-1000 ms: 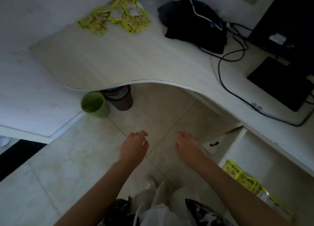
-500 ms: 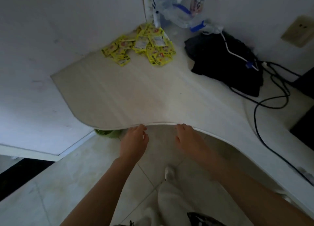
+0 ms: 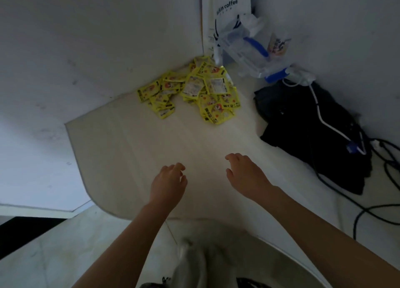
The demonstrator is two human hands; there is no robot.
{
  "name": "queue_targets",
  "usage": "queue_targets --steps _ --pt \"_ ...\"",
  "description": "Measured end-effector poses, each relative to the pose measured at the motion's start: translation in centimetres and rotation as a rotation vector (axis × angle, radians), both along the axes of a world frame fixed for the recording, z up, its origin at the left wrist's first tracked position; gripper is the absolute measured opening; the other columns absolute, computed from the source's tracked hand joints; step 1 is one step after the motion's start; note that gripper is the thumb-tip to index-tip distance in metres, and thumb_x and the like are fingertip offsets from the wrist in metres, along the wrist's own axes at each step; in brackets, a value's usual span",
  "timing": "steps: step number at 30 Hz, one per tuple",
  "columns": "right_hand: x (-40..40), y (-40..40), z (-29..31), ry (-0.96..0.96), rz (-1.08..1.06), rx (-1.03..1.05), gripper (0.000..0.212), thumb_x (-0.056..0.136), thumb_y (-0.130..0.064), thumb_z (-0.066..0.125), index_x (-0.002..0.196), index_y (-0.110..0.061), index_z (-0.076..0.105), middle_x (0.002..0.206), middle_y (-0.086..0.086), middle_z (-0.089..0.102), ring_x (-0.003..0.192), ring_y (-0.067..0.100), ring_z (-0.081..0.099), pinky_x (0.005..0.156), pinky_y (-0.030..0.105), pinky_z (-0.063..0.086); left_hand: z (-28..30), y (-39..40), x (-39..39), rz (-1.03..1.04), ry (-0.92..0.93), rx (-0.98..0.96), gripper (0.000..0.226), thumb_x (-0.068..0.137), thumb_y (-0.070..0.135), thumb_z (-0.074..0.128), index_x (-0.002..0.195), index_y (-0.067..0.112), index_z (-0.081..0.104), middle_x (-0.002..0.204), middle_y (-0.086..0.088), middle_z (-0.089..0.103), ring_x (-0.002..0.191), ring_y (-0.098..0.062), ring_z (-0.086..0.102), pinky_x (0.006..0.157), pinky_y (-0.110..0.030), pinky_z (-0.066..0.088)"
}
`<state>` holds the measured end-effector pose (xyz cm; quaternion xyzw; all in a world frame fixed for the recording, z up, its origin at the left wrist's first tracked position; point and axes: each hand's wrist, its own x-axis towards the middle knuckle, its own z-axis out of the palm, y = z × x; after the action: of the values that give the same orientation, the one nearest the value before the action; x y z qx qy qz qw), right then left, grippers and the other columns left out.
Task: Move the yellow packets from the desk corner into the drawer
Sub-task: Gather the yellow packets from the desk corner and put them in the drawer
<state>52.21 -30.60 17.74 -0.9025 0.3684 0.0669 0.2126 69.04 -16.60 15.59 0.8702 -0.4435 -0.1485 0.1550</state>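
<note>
Apparently both empty hands [image 3: 207, 179] hover over bare desk [image 3: 129, 149].

Two bare hands over the desk [image 3: 134, 149]: left hand [image 3: 167, 183] and right hand [image 3: 246, 175], both empty with fingers loosely curled. One heap of yellow packets [image 3: 194, 88] in the corner, overlapping too much for an exact count, roughly two dozen or more. One white paper bag [image 3: 227, 11] printed with "coffee". One clear plastic bag [image 3: 249, 47] with blue parts inside. One black bundle of cloth [image 3: 303, 132]. One white cable [image 3: 324, 119] across it. Several black cables [image 3: 372, 210] at right, tangled, number unclear.
</note>
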Motion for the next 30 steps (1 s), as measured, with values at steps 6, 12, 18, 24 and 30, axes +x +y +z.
queue_targets --steps 6,12,18,24,30 --pt "4.1 -5.0 -0.5 0.004 -0.010 0.013 0.040 0.099 -0.023 0.039 0.137 -0.012 0.038 0.132 0.009 0.049 0.117 0.025 0.047 0.091 0.036 0.045 -0.5 -3.8 5.9 -0.021 -0.027 0.054 0.028 0.093 0.025 0.049 0.120 0.021 0.058 0.109 0.004 0.066 0.109 -0.018 0.054 0.081 -0.032 0.048" --pt "8.2 -9.1 -1.2 0.022 -0.063 0.038 0.039 0.098 -0.023 0.043 0.135 -0.011 0.041 0.129 0.010 0.050 0.114 0.027 0.049 0.091 0.037 0.045 -1.6 -6.9 13.4 -0.053 -0.027 0.125 0.028 0.093 0.025 0.050 0.120 0.018 0.058 0.112 0.001 0.064 0.111 -0.020 0.053 0.084 -0.034 0.048" --pt "11.9 -12.9 -2.3 0.072 -0.082 0.037 0.038 0.096 -0.020 0.044 0.133 -0.008 0.042 0.127 0.014 0.049 0.113 0.031 0.049 0.090 0.041 0.046 -2.0 -10.6 19.4 -0.068 -0.043 0.188 0.029 0.093 0.025 0.049 0.119 0.016 0.057 0.118 -0.004 0.060 0.113 -0.024 0.052 0.086 -0.039 0.050" --pt "14.3 -15.9 -3.1 0.121 -0.030 -0.008 0.046 0.091 -0.003 0.047 0.136 -0.011 0.040 0.129 0.013 0.047 0.113 0.032 0.050 0.085 0.040 0.046 -2.1 -14.9 22.8 -0.033 -0.032 0.235 0.033 0.094 0.025 0.050 0.124 0.012 0.055 0.124 -0.009 0.054 0.118 -0.029 0.049 0.091 -0.044 0.048" --pt "16.2 -18.9 -4.3 0.177 0.069 -0.128 0.046 0.093 -0.006 0.046 0.138 -0.012 0.039 0.133 0.012 0.045 0.116 0.033 0.048 0.086 0.039 0.046 -2.3 -19.7 24.6 0.087 0.025 0.177 0.037 0.093 0.023 0.052 0.128 0.012 0.052 0.133 -0.011 0.049 0.125 -0.031 0.045 0.095 -0.045 0.044"
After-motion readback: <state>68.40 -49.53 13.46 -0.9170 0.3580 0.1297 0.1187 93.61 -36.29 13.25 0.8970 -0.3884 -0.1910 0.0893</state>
